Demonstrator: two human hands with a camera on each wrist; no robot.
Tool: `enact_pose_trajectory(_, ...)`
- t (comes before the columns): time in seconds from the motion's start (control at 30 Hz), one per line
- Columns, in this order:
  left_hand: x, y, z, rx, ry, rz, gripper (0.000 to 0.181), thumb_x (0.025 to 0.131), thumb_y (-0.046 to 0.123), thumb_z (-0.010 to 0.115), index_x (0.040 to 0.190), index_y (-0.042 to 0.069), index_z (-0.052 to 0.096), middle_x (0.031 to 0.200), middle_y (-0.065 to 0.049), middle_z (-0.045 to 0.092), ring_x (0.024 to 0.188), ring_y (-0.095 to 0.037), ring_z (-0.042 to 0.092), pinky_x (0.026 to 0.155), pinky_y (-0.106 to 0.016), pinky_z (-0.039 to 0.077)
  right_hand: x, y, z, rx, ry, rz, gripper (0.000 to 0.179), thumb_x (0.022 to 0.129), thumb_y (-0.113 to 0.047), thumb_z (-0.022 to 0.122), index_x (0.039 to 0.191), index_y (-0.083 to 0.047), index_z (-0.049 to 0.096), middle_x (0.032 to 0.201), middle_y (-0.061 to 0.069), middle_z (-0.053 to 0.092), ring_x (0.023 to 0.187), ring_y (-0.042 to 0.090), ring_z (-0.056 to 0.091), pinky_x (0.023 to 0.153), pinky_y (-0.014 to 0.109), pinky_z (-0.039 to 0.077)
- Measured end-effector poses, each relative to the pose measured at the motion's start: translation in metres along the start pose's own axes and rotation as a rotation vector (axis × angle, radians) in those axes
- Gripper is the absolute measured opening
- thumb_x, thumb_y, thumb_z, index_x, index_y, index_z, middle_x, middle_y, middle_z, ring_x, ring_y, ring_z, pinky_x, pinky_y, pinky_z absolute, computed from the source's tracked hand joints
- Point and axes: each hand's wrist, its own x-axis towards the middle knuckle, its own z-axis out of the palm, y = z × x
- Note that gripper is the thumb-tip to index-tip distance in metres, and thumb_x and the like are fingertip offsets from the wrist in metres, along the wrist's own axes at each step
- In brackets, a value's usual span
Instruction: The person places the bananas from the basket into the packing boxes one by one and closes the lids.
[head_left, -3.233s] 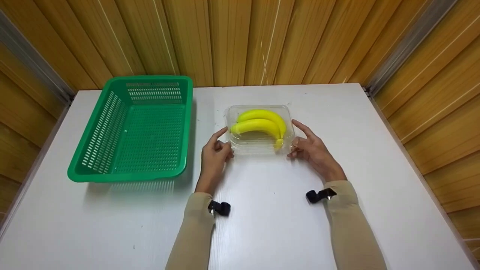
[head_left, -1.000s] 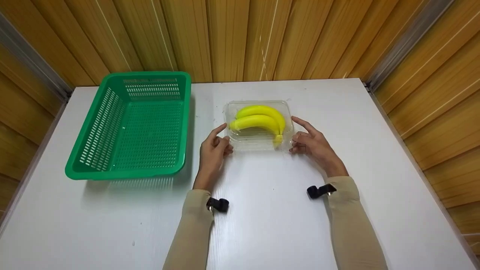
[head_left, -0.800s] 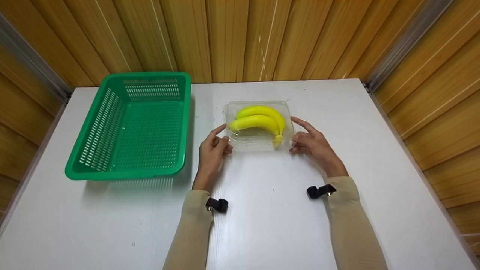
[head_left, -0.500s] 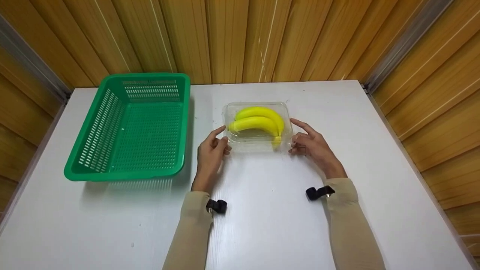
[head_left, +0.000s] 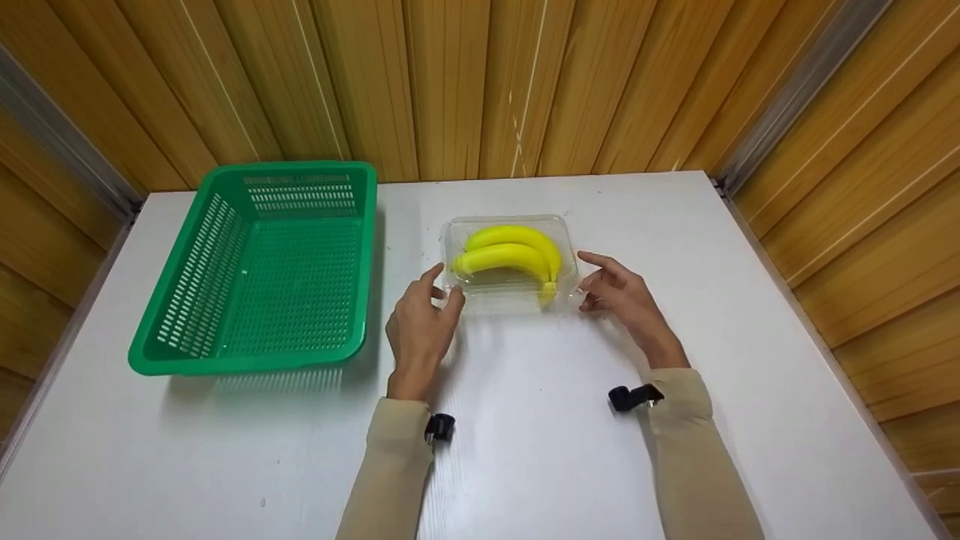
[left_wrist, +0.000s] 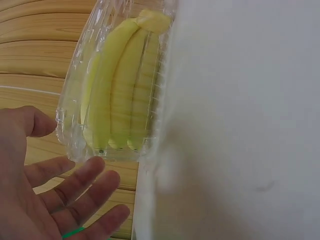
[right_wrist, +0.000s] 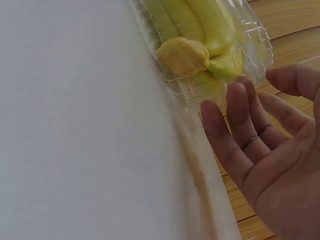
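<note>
A clear plastic clamshell box (head_left: 495, 294) lies on the white table with a bunch of yellow bananas (head_left: 510, 255) inside; its lid is down. At the box's left end is my left hand (head_left: 421, 324), fingers spread and loosely bent, holding nothing. In the left wrist view its fingertips (left_wrist: 92, 165) are close to the box's end; whether any touch it, I cannot tell. My right hand (head_left: 626, 304) is beside the right end, fingers relaxed. The right wrist view shows its thumb and fingertips (right_wrist: 237, 95) at the box's corner, touching or nearly so, without gripping.
A green perforated plastic basket (head_left: 251, 364) with nothing in it stands to the left on the white table (head_left: 540, 450). Wood-patterned panels (head_left: 450, 90) rise behind the table and along both sides. Small dark cameras are strapped to both wrists.
The left hand has loosened and drawn back a little from the box, its fingers spreading. The right hand has shifted slightly off the box's side. Box and bananas stay in place; the head view tilts a little.
</note>
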Motion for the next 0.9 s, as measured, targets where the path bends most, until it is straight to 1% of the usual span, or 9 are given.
enact_pose_trajectory(0.13, -0.004, 0.002, -0.002, 0.05, 0.022, 0.014, 0.046, 0.097, 0.031, 0.071, 0.139, 0.012, 0.071, 0.112, -0.011, 0.074, 0.087, -0.028, 0.072, 0.07, -0.045, 0.059, -0.001, -0.003, 0.005, -0.083, 0.034, -0.034, 0.051, 0.106, -0.017, 0.065, 0.154, -0.006, 0.055, 0.116, 0.02, 0.063, 0.092, 0.03, 0.07, 0.087, 0.038, 0.062)
enact_pose_trajectory(0.2, -0.005, 0.003, -0.002, 0.061, 0.022, 0.022, 0.046, 0.097, 0.03, 0.073, 0.139, 0.012, 0.071, 0.12, -0.011, 0.073, 0.093, -0.03, 0.073, 0.072, -0.046, 0.06, -0.001, -0.005, 0.006, -0.141, 0.055, -0.063, 0.049, 0.106, -0.017, 0.065, 0.153, -0.005, 0.056, 0.121, 0.022, 0.063, 0.098, 0.033, 0.068, 0.086, 0.035, 0.061)
enact_pose_trajectory(0.33, -0.005, 0.006, -0.002, 0.071, 0.013, 0.055, 0.047, 0.097, 0.03, 0.074, 0.14, 0.012, 0.071, 0.131, -0.012, 0.07, 0.106, -0.033, 0.072, 0.079, -0.049, 0.061, 0.0, -0.011, 0.009, -0.284, 0.092, -0.105, 0.046, 0.107, -0.017, 0.062, 0.151, -0.004, 0.058, 0.128, 0.021, 0.064, 0.107, 0.032, 0.065, 0.085, 0.029, 0.059)
enact_pose_trajectory(0.4, -0.003, 0.008, -0.001, 0.076, 0.003, 0.072, 0.048, 0.096, 0.03, 0.074, 0.14, 0.011, 0.07, 0.136, -0.014, 0.068, 0.112, -0.035, 0.07, 0.083, -0.05, 0.061, 0.0, -0.014, 0.011, -0.343, 0.1, -0.113, 0.045, 0.107, -0.017, 0.062, 0.15, -0.004, 0.059, 0.13, 0.019, 0.065, 0.108, 0.03, 0.064, 0.083, 0.027, 0.057)
enact_pose_trajectory(0.5, 0.002, 0.011, 0.001, 0.086, -0.016, 0.099, 0.049, 0.096, 0.029, 0.075, 0.141, 0.009, 0.069, 0.14, -0.017, 0.066, 0.117, -0.037, 0.069, 0.086, -0.052, 0.061, 0.0, -0.018, 0.011, -0.407, 0.093, -0.119, 0.045, 0.107, -0.019, 0.062, 0.15, -0.003, 0.059, 0.129, 0.019, 0.066, 0.108, 0.031, 0.063, 0.081, 0.026, 0.055)
enact_pose_trajectory(0.67, 0.008, 0.015, 0.002, 0.102, -0.033, 0.126, 0.05, 0.096, 0.027, 0.075, 0.141, 0.009, 0.069, 0.143, -0.018, 0.064, 0.118, -0.037, 0.068, 0.084, -0.052, 0.061, 0.0, -0.019, 0.011, -0.456, 0.064, -0.108, 0.047, 0.108, -0.023, 0.061, 0.152, -0.004, 0.057, 0.127, 0.017, 0.067, 0.11, 0.031, 0.064, 0.083, 0.031, 0.055)
enact_pose_trajectory(0.8, 0.012, 0.015, 0.001, 0.129, -0.05, 0.138, 0.05, 0.096, 0.027, 0.074, 0.142, 0.009, 0.068, 0.144, -0.019, 0.063, 0.119, -0.038, 0.068, 0.084, -0.052, 0.061, 0.0, -0.02, 0.011, -0.498, 0.061, -0.099, 0.048, 0.108, -0.025, 0.061, 0.152, -0.006, 0.057, 0.125, 0.016, 0.068, 0.111, 0.032, 0.064, 0.086, 0.038, 0.053)
enact_pose_trajectory(0.9, 0.014, 0.015, 0.001, 0.145, -0.055, 0.159, 0.05, 0.095, 0.025, 0.075, 0.142, 0.008, 0.068, 0.145, -0.02, 0.062, 0.119, -0.04, 0.067, 0.085, -0.053, 0.061, 0.0, -0.023, 0.011, -0.525, 0.072, -0.109, 0.047, 0.108, -0.023, 0.061, 0.15, -0.004, 0.058, 0.124, 0.017, 0.068, 0.111, 0.034, 0.064, 0.089, 0.043, 0.052)
